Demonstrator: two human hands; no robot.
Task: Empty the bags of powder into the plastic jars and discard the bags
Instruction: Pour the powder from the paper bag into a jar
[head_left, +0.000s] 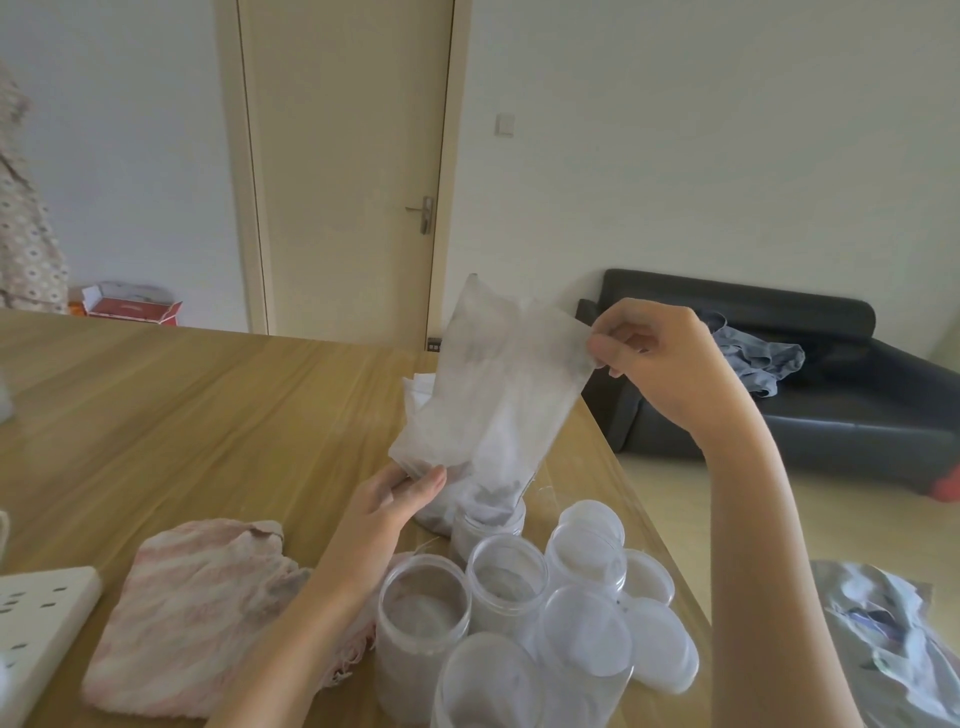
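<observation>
Bag (498, 395) upended over jar (485, 525)
Right hand (660, 358) raised, pinching top corner; left hand (400, 499) low, gripping bag's lower edge.

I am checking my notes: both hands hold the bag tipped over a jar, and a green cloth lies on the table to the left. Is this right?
One detail is wrong: the cloth is pink and white striped, not green, as the head view shows. The rest stands: the left hand and right hand hold the bag tipped over a jar, cloth on the table to the left.
</observation>
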